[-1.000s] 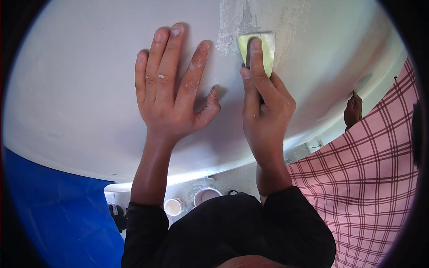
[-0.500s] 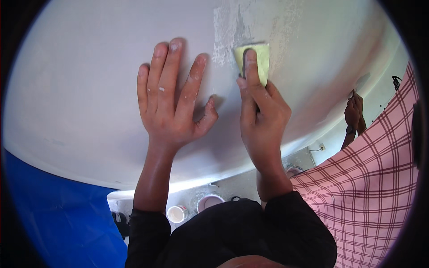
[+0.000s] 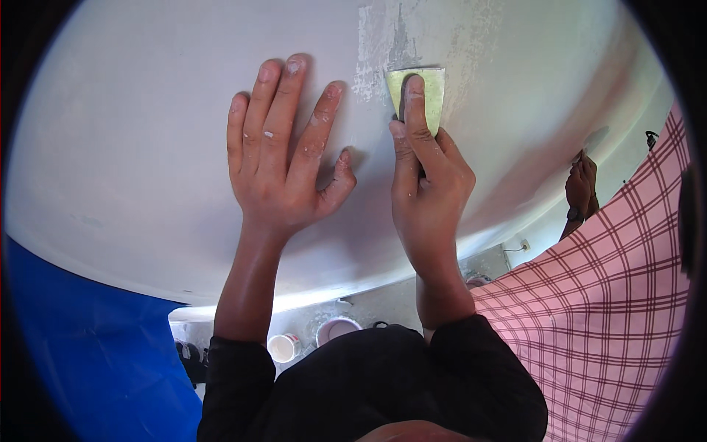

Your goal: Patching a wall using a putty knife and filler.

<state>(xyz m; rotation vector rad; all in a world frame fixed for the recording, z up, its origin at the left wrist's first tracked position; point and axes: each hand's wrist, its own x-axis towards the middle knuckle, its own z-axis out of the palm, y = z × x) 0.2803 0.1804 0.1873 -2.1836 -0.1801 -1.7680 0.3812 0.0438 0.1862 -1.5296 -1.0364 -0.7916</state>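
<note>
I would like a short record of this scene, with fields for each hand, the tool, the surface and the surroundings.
left hand: flat on the wall, fingers spread, holding nothing
right hand: grips a putty knife, index finger along the blade
putty knife: yellowish blade pressed against the wall
wall: white, with a rough filler patch above the blade
surroundings: blue sheet, small cup, another person's checked sleeve
</note>
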